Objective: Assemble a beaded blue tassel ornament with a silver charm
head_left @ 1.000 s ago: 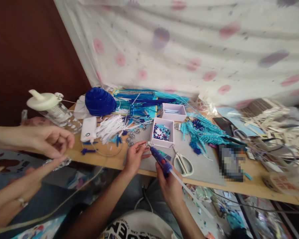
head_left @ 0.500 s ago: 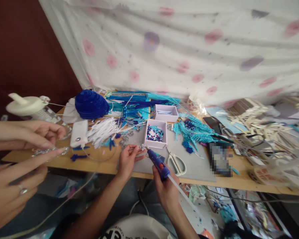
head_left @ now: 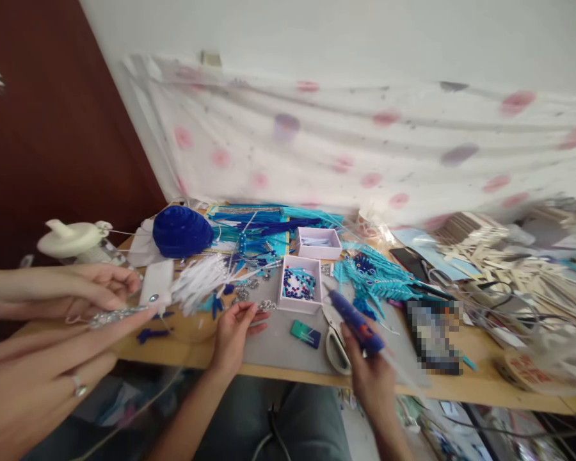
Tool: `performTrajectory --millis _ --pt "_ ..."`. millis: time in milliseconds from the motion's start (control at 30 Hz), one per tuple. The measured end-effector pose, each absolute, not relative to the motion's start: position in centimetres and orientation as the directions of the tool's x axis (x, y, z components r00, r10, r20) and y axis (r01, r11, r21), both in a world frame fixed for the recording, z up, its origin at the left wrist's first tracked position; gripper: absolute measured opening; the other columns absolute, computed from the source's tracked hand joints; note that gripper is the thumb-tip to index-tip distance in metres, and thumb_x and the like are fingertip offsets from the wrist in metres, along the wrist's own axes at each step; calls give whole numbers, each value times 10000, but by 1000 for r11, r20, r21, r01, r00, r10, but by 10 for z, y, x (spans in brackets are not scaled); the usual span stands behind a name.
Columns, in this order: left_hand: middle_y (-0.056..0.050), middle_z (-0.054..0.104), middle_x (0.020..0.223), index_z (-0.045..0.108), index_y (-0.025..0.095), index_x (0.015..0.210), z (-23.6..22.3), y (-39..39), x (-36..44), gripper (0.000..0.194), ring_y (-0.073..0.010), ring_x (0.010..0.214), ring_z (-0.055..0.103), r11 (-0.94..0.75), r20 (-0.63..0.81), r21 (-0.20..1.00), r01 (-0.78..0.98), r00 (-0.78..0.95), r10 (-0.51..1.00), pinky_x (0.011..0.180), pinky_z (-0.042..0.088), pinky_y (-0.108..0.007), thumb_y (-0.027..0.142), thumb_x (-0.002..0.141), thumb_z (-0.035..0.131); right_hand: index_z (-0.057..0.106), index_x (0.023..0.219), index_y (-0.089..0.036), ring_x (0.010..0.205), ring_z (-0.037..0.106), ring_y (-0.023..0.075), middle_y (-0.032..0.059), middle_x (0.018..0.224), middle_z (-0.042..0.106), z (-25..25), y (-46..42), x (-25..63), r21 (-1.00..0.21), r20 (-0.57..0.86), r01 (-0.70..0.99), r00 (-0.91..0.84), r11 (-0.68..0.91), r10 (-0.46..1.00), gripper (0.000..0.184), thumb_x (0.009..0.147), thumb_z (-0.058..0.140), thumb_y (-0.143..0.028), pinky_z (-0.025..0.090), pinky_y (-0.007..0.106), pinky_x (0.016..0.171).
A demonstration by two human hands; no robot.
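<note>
Between the thumb and fingers of my left hand (head_left: 233,334) is a small silvery flower-shaped ornament (head_left: 267,306), held just left of the bead box. My right hand (head_left: 372,365) is closed around a blue hot glue gun (head_left: 355,318), a clear glue stick trailing from its back end. The gun's tip points up and left, apart from the ornament. White-handled scissors (head_left: 336,349) lie partly beside my right hand. A small green and blue card (head_left: 306,333) rests on the grey mat between my hands. The white box (head_left: 299,306) holds blue and red beads.
At left, another person's hands (head_left: 52,346) hold a silvery strand (head_left: 115,316). Behind are a blue yarn-like bundle (head_left: 181,230), white strips (head_left: 199,280) and a second white box (head_left: 319,242). Turquoise fringed pieces (head_left: 381,275), a black phone-like object (head_left: 408,262) and wooden sticks (head_left: 523,250) lie right.
My right hand has drawn the glue gun rightward, away from the ornament. My left hand still pinches the ornament. The view has tilted up, and the card now shows fully.
</note>
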State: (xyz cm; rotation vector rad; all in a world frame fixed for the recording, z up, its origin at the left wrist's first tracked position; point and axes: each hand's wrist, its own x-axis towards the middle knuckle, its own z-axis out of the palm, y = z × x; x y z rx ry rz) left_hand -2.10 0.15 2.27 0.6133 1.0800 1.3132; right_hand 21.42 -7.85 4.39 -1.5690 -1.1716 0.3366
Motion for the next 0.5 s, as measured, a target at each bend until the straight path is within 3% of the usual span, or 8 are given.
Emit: performTrajectory --millis 133,300,500 --pt "-32 753 777 659 150 844 26 6 -24 546 -223 769 774 208 -280 855 -475 -87 956 623 625 -276 486 531 954 758 910 -148 565 574 204 52 673 698 59 -44 278 -930 132 358 548 -89 826 519 726 742 -633 461 311 523" --pt "-15 739 765 651 147 826 29 7 -18 545 -206 757 772 216 -284 844 -492 -68 956 605 622 -253 472 522 965 730 836 -138 555 527 186 50 654 675 38 -19 301 -901 100 407 529 -149 843 532 704 688 -652 404 304 523" --pt "-5 720 753 652 143 824 26 7 -16 533 -192 739 765 230 -301 832 -504 -61 952 582 616 -236 447 523 970 732 798 -162 678 638 292 106 704 720 19 -16 289 -759 168 609 524 -230 835 494 735 563 -622 441 364 618"
